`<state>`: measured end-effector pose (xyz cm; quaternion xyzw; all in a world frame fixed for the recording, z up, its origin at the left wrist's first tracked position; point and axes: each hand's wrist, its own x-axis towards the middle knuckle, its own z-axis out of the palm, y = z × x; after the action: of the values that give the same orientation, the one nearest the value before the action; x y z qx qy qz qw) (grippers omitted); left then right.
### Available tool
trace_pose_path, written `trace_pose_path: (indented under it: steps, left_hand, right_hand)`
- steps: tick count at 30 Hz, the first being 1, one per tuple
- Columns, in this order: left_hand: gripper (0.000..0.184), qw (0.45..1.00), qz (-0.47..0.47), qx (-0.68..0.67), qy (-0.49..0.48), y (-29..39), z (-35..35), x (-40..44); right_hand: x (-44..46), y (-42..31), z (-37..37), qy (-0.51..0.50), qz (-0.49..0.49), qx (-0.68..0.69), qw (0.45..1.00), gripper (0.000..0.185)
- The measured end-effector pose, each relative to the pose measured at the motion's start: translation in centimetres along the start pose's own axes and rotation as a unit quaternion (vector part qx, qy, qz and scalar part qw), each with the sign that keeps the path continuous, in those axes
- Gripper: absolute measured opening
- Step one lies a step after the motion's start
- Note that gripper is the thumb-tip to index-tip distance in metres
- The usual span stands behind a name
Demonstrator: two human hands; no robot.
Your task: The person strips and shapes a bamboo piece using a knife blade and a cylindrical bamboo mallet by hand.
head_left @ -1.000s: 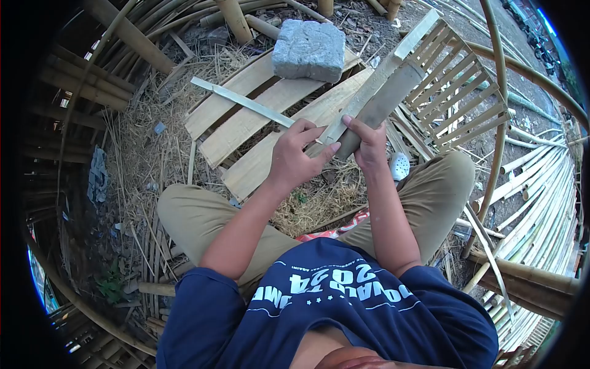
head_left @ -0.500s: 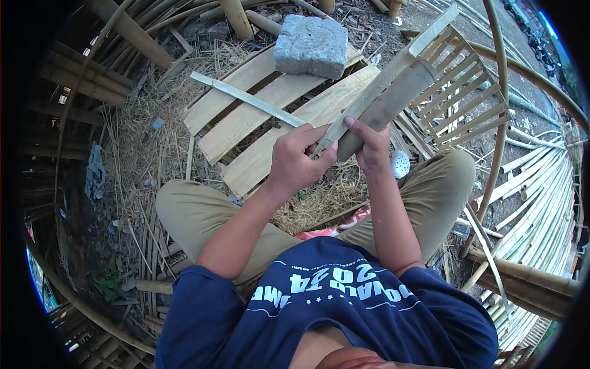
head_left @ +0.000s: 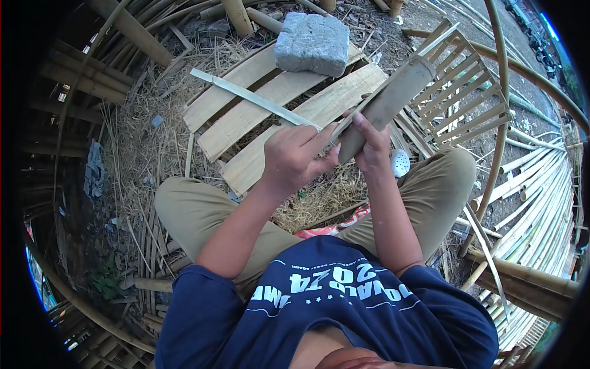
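Observation:
My right hand [head_left: 373,146] grips a wide, smooth curved bamboo piece [head_left: 399,95], thumb on top, tilted away to the upper right. Alongside its left edge lies a thin pale bamboo strip [head_left: 439,40], now seen nearly edge-on. My left hand [head_left: 294,157] is closed at the near end of the strip, its fingers bent; the pinched part is mostly hidden. Just beyond that hand, another pale strip [head_left: 246,95] rests across wooden slats [head_left: 246,126]. Whether a blade is between my hands cannot be made out.
A rough grey block [head_left: 312,46] sits on the far slats. To the right stand a slatted bamboo rack [head_left: 458,92] and a white object with holes [head_left: 400,163] by my knee. Long bamboo poles [head_left: 522,203] are stacked further right. Straw and shavings [head_left: 319,200] cover the ground.
The strip has turned from its broad face to nearly edge-on, and its far end sits lower. My left hand has shifted slightly left and rolled over. My right hand barely moved.

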<state>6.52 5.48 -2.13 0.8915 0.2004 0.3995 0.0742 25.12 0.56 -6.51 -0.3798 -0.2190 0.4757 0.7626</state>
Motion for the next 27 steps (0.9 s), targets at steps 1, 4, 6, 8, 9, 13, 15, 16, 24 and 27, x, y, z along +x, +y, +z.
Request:
trace_pose_path:
  steps: [1,4,6,8,9,13,15,16,24,27]
  left_hand:
    - [0.043,1.000,0.014,0.019,-0.002,-0.2,-0.1,-0.1]
    - [0.045,0.998,0.040,0.045,0.009,-0.3,-0.3,0.1]
    - [0.041,0.998,0.033,0.024,0.042,0.0,-0.4,0.5]
    - [0.036,0.995,0.028,-0.024,0.091,-0.1,-0.2,0.6]
    - [0.034,0.992,0.026,-0.049,0.116,-0.1,0.0,0.6]
    - [0.032,0.986,0.088,-0.016,0.139,0.1,0.4,0.1]
    - [0.032,0.981,0.118,-0.005,0.151,0.1,0.5,-0.2]
    - [0.031,0.981,0.120,0.000,0.151,0.2,0.5,-0.2]
    - [0.027,0.982,0.133,0.031,0.132,0.3,-0.2,-0.3]
    - [0.025,0.980,0.137,0.041,0.137,0.3,-0.3,-0.1]
  right_hand:
    - [0.0,0.1,0.3,0.010,0.000,-0.004,1.000,0.055]
    - [-0.1,0.1,0.1,0.015,0.038,-0.006,0.999,0.056]
    - [-0.2,0.3,-0.1,-0.001,0.049,0.026,0.998,0.059]
    - [-0.3,0.7,-0.3,-0.029,0.036,0.089,0.995,0.064]
    - [-0.3,0.9,-0.4,-0.046,0.028,0.117,0.992,0.066]
    - [0.0,1.4,-0.8,-0.093,0.012,0.176,0.980,0.067]
    - [0.0,1.4,-0.8,-0.108,0.010,0.191,0.976,0.066]
    - [-0.1,1.3,-0.8,-0.115,0.008,0.203,0.972,0.065]
    - [-0.2,1.0,-0.5,-0.126,-0.006,0.194,0.973,0.061]
    - [-0.4,0.9,-0.1,-0.114,-0.001,0.199,0.973,0.059]
